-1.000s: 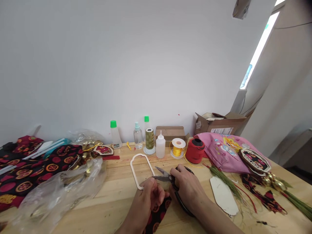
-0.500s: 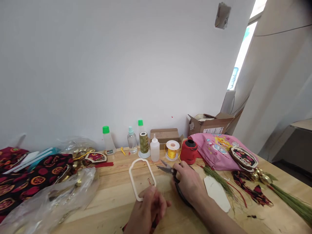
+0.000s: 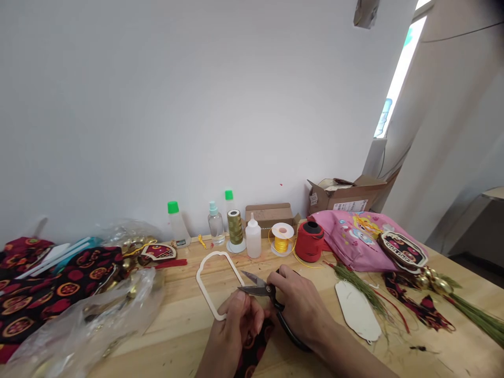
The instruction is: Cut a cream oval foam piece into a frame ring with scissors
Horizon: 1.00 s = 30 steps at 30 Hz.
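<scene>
Closed around the lower right side of a thin cream frame (image 3: pixel 200 281), my left hand (image 3: pixel 238 320) keeps it raised over the wooden table (image 3: pixel 173 315). Dark patterned fabric (image 3: pixel 254 352) shows beneath that hand; whether the fingers grip it too I cannot tell. My right hand (image 3: pixel 299 299) has black-handled scissors (image 3: pixel 258 287) with their blades parted and pointing left. The blade tips lie close to my left thumb, at the frame's right edge. Any thread between the blades is too small to make out.
Behind my hands stand a green thread spool (image 3: pixel 235 229), a white squeeze bottle (image 3: pixel 253 239), a yellow cord spool (image 3: pixel 282 241) and a red thread cone (image 3: pixel 310 241). A cream plaque (image 3: pixel 356 310) and green tassels lie right. Plastic bags (image 3: pixel 134 299) and patterned fabric (image 3: pixel 66 283) cover the left.
The scissors have moved left and down, so their tips are now beside my left thumb. The cream frame has shifted slightly left, and more patterned fabric shows below. My view has turned slightly.
</scene>
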Each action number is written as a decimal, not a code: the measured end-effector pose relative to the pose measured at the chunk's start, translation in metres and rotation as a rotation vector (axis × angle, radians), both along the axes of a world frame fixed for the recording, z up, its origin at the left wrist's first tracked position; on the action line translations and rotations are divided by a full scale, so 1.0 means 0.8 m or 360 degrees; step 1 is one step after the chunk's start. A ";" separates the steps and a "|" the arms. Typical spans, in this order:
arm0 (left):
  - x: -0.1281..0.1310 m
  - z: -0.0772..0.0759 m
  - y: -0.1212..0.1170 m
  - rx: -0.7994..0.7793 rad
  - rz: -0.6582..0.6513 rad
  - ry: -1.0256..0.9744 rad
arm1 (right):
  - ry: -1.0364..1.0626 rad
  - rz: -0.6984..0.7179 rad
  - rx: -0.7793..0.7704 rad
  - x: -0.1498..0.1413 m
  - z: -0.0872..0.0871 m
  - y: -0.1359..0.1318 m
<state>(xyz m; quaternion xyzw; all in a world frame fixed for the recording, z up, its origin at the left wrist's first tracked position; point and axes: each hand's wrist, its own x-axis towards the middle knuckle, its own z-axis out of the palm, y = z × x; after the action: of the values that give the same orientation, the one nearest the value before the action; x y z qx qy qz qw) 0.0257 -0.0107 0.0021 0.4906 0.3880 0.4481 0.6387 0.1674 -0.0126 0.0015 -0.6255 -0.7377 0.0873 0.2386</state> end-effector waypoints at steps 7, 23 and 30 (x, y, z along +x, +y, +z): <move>0.002 -0.004 0.001 -0.0020 -0.0013 0.0001 | -0.0026 -0.0006 -0.0062 -0.004 0.002 -0.002; -0.001 0.009 -0.010 -0.0201 -0.0124 -0.0064 | 0.0008 -0.0089 0.0060 0.019 0.001 0.008; -0.004 0.009 -0.003 -0.0066 -0.0029 -0.0103 | -0.0078 0.0052 0.0035 -0.001 0.004 0.000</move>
<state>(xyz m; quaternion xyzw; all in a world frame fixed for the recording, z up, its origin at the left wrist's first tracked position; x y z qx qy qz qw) 0.0224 -0.0132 0.0094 0.4660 0.3718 0.4498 0.6650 0.1666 -0.0122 0.0045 -0.6127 -0.7544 0.0678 0.2258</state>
